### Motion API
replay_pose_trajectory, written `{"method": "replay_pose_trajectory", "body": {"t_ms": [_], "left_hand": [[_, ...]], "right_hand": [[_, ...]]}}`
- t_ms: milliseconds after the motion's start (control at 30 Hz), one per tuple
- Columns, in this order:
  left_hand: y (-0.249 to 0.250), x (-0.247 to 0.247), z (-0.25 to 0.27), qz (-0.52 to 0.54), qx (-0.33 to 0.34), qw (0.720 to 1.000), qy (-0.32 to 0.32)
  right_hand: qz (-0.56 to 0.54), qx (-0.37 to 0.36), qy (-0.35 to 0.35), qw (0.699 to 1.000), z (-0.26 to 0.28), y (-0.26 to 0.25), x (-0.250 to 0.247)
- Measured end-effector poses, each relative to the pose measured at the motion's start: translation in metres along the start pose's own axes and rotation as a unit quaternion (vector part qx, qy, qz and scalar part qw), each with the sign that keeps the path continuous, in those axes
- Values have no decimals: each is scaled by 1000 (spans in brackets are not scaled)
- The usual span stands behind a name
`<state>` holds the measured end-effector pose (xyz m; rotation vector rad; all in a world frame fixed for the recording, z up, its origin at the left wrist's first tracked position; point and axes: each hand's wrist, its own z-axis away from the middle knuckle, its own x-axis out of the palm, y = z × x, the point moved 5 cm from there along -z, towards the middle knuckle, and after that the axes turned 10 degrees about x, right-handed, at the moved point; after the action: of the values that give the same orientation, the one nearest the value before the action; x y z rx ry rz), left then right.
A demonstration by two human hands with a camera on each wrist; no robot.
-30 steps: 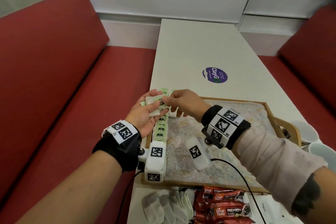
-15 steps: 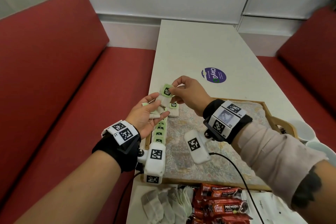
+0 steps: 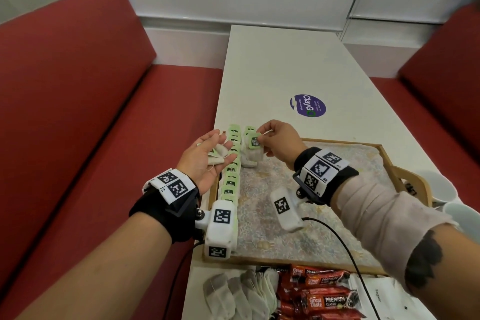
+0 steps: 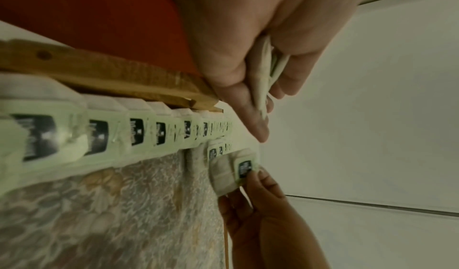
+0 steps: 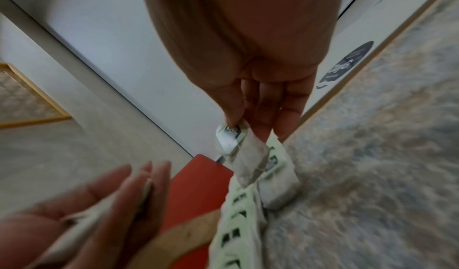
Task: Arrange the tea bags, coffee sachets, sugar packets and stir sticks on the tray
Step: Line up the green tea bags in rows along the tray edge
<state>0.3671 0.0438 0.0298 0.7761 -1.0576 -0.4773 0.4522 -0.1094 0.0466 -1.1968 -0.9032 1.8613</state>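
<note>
A wooden tray (image 3: 384,153) with a patterned liner lies on the white table. A row of green-tagged tea bags (image 3: 232,173) (image 4: 134,134) runs along its left edge, and a short second row (image 3: 248,130) starts at the far corner. My right hand (image 3: 261,138) (image 5: 246,128) pinches one tea bag (image 3: 253,154) (image 4: 227,175) by its green tag, hanging just over that second row. My left hand (image 3: 223,148) (image 4: 268,100) hovers palm-up left of the tray and holds a few more tea bags (image 3: 217,155) between thumb and fingers.
On the table in front of the tray lie loose tea bags (image 3: 239,293), red coffee sachets (image 3: 324,293) and white packets (image 3: 387,293). White cups (image 3: 439,184) stand right of the tray. Red benches flank the table. A black cable crosses the tray's near right.
My right hand took one tea bag from my left palm, lifted it, then lowered it over the tray's far left corner. The left hand stayed nearly still.
</note>
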Motion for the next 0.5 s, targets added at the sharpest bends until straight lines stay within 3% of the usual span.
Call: {"method": "replay_pose_trajectory", "body": {"t_ms": [267,500], "left_hand": [[-1,-3,-2,42,-20,999,-5],[1,-3,0,59,-41,997,-10]], "right_hand": [[56,63,-39,996,-11,31,25],[108,61,-4,992,-21,31,28]]}}
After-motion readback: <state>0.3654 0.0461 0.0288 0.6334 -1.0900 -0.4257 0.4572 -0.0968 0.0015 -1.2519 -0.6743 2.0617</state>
